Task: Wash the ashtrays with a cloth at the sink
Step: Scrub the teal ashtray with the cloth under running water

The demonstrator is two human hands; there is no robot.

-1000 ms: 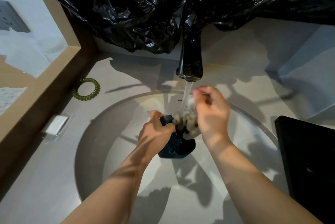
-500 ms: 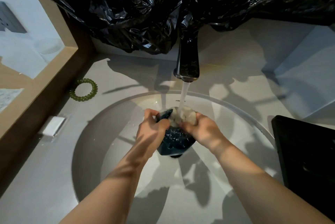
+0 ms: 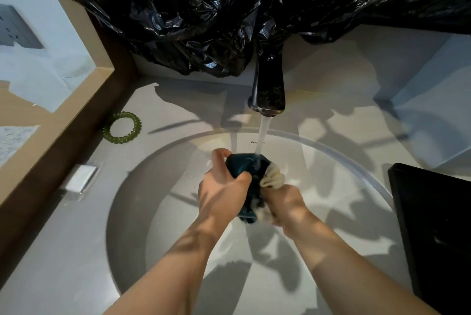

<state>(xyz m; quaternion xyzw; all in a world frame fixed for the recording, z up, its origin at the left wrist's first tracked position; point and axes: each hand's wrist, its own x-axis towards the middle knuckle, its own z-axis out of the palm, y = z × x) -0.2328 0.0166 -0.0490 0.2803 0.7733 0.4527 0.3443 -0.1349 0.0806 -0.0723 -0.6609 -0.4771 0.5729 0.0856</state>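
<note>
Ashtray (image 3: 244, 165), teal, mid-wash beneath the running tap (image 3: 267, 90).
Left hand (image 3: 224, 192) gripped it above the sink basin (image 3: 142, 200); right hand (image 3: 285, 202) pinched a cream cloth (image 3: 272, 177) against its side. Scrubbing looked underway, rinsing unfinished; no other ashtrays showed.

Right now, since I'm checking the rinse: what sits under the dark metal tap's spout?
Running water lands on a dark teal ashtray gripped by the left hand; the right hand holds a cream cloth against it. Hands hide the ashtray's inside.
</note>
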